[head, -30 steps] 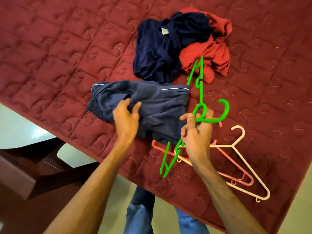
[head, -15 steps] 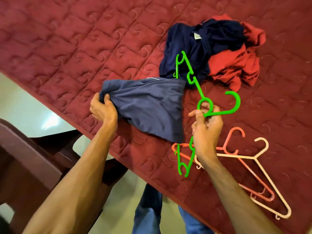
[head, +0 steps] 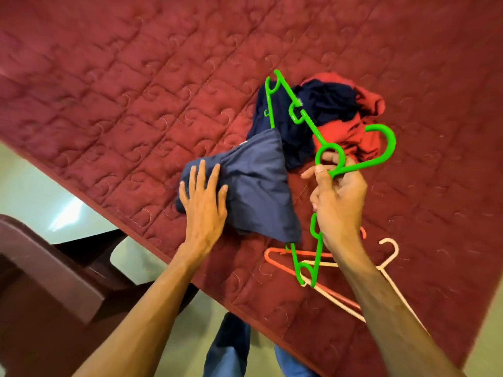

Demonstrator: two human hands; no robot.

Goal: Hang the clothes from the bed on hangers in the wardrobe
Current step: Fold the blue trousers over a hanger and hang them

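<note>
Shorts [head: 255, 191] lie near the bed's [head: 136, 77] edge, soft and limp, and your left hand [head: 202, 197] presses flat on them with straight fingers. They will probably handle best pinched at the waistband. Your right hand [head: 337, 197] curls round the green hanger [head: 313, 128] at its neck; it looks light and stiff. Count three garments, with navy [head: 326, 104] and red [head: 367, 104] heaped behind, and three hangers, pink [head: 268, 257] and cream [head: 395, 250] lying on the bed.

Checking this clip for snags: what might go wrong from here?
The green hanger, gripped by the right hand, overlaps the orange hanger and cream hanger; lifting may hook them. Its upper end sits over the navy garment and could catch it. The left hand only rests flat on the blue shorts, which might slip off.
</note>
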